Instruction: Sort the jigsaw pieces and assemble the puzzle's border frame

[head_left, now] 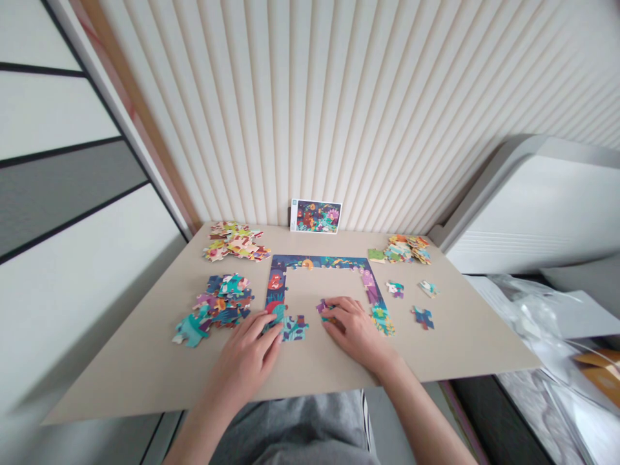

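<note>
A partly joined puzzle border (320,261) lies on the table, with top, left and right sides and a short stretch of the bottom left. My left hand (249,345) rests over its lower left corner, fingers stretched out and pressing on the pieces. Just right of those fingertips, a teal piece (295,328) extends the bottom side. Inside the lower right of the border, my right hand (351,326) curls its fingers over a purple and dark puzzle piece (321,307), mostly covered by the fingers. This piece sits apart from the teal one.
Piles of loose pieces lie at the back left (235,242), the left (217,307) and the back right (407,248). Single pieces lie right of the border, among them a blue one (423,318). A picture card (316,216) stands against the ribbed wall (314,97).
</note>
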{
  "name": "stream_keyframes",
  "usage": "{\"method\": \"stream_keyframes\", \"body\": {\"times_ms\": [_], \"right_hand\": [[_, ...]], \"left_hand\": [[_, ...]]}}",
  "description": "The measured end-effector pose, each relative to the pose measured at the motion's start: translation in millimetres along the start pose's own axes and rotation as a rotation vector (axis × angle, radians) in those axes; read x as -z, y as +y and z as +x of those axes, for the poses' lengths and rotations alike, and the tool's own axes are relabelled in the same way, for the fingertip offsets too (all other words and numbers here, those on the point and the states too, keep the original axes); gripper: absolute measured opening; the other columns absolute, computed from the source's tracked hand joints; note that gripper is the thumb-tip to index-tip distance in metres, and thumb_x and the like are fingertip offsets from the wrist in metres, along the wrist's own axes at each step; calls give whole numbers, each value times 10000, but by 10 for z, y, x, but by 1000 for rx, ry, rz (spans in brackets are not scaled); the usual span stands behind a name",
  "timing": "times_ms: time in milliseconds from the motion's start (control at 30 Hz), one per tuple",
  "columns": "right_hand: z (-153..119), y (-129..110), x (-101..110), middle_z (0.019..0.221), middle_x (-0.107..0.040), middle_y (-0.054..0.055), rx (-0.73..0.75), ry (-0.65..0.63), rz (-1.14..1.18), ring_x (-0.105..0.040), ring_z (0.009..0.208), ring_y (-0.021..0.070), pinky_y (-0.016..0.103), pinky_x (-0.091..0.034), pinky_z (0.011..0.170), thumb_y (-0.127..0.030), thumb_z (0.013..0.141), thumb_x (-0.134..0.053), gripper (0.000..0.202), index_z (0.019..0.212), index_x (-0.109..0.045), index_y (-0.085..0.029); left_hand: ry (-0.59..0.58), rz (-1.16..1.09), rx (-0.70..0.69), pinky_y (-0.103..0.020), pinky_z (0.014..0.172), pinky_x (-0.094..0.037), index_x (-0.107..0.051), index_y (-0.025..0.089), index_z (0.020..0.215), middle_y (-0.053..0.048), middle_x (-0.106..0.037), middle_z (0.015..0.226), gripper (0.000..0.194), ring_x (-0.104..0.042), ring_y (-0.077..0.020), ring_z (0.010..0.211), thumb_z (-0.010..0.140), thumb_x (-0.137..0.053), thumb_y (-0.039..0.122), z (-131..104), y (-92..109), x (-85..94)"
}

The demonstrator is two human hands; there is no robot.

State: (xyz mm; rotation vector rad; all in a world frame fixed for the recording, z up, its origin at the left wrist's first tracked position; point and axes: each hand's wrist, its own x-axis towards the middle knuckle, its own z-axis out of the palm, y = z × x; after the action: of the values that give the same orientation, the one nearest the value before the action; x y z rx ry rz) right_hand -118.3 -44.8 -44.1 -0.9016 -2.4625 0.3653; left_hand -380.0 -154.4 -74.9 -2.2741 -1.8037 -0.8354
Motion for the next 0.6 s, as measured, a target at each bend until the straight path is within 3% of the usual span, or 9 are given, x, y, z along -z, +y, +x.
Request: {"method": "stream_keyframes", "body": {"times_ms": [133,233,600], "right_hand": [[-3,-18,-26,1235,-702,63,69,-17,72,-624,1226,217,410,-478,1071,-78,942,-573,310,1148,-714,-261],[-10,-33,-40,1306,-668,74,31,19,54,-598,1259,228,428,-467,1084,-47,910,-547,428,1253,-679,-268],[-36,12,-8,1322,-660,71,-149,57,-51,-579,1254,258,450,-419,1116,-134,892,-605,491,1359,-624,-286]], "left_hand": [[16,1,-5,-496,1053,-545,-721,240,1215,-104,-682,1252,277,-622,-291,1228,1009,-537,230,10,6,10],[19,5,-7,-495,1051,-546,-724,239,1208,-105,-683,1247,274,-623,-291,1225,1011,-535,236,7,2,6],[1,22,-8,-504,1061,-537,-709,230,1227,-110,-668,1274,274,-604,-296,1250,1018,-533,237,-10,-12,-17]]}}
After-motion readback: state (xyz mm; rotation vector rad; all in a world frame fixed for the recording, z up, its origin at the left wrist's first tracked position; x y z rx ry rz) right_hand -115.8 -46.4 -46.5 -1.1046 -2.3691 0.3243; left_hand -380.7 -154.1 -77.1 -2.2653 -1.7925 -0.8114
